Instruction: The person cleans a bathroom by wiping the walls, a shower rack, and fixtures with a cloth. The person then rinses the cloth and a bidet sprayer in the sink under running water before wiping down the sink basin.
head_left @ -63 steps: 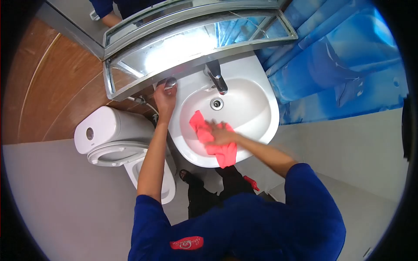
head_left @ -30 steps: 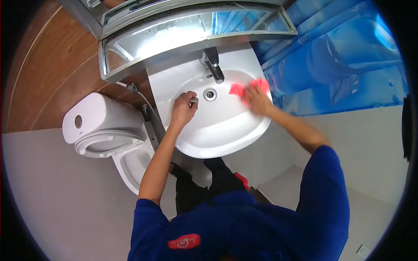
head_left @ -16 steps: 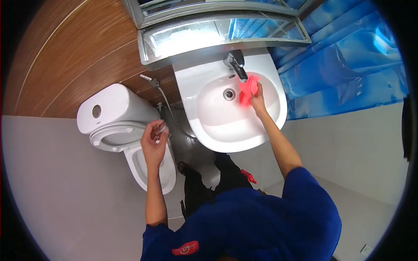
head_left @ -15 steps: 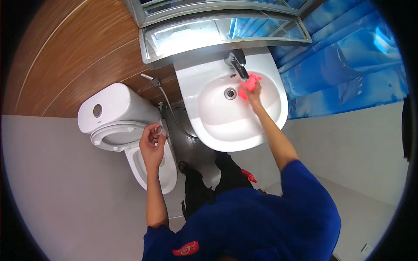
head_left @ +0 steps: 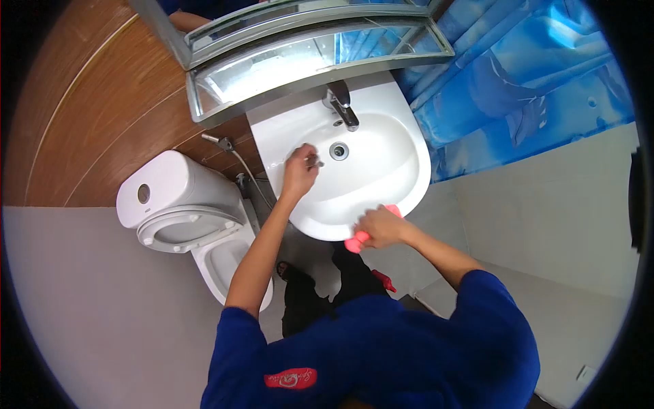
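The white sink (head_left: 402, 160) has a chrome faucet (head_left: 342, 105) at its back and a metal drain (head_left: 338, 151) in the bowl. Over the bowl's left side is my left hand (head_left: 300, 174), its fingers closed on a small shiny piece (head_left: 313, 161) whose kind I cannot make out. My right hand (head_left: 383, 226) grips a bright pink cloth (head_left: 357, 241) at the sink's front rim. Parts of the cloth stick out on both sides of the fist; the rest is hidden in it.
To the left stands a white toilet (head_left: 163, 191) with its lid raised. A spray hose (head_left: 238, 158) hangs between it and the sink. Above the sink juts a metal-framed mirror cabinet (head_left: 306, 75); a blue curtain (head_left: 504, 88) hangs at the right.
My right hand has drawn the pink cloth from beside the faucet to the sink's front rim. My left hand has moved from near the toilet to over the bowl, still holding the small piece.
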Demonstrator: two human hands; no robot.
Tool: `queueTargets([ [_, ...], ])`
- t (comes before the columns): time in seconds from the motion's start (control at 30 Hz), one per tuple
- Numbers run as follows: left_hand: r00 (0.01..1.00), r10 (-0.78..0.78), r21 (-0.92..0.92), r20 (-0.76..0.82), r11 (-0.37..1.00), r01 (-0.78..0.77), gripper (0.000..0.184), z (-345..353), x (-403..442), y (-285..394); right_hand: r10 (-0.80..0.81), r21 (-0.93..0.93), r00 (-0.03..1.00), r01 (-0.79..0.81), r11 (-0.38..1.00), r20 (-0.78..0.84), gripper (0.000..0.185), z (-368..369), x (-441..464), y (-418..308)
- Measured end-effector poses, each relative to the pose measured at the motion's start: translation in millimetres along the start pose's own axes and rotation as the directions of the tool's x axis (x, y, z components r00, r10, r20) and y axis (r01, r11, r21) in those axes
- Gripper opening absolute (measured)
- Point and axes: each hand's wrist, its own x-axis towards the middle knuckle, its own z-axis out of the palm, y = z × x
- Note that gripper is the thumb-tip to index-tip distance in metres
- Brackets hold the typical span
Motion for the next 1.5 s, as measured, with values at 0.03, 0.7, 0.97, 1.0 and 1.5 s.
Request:
queueTargets([
  [0.03,0.997,0.068,0.114,0.026,0.991,-0.070,0.028,21,13,-15,0.042,0.113,0.997,-0.049,0.992,0.068,0.033,1,-20,4],
  [0.7,0.983,0.109,0.444,0.147,0.881,-0.164,0.017,112,61,-82,0.270,0.606,0.962,-0.188,0.773,-0.046,0.032,30,-144,84],
  [0.97,0.974,0.158,0.454,0.165,0.864,-0.217,0.019,109,64,-80,0.255,0.606,0.961,-0.140,0.783,-0.108,0.032,30,-150,101],
  [1.0,0.973,0.156,0.450,0.167,0.866,-0.216,0.019,108,63,-80,0.242,0.606,0.962,-0.118,0.787,-0.127,0.032,32,-150,103],
  [1.5,0.974,0.139,0.677,0.178,0.701,-0.224,0.024,124,47,-79,0.402,0.599,0.812,-0.082,0.796,-0.424,0.030,8,-151,111],
])
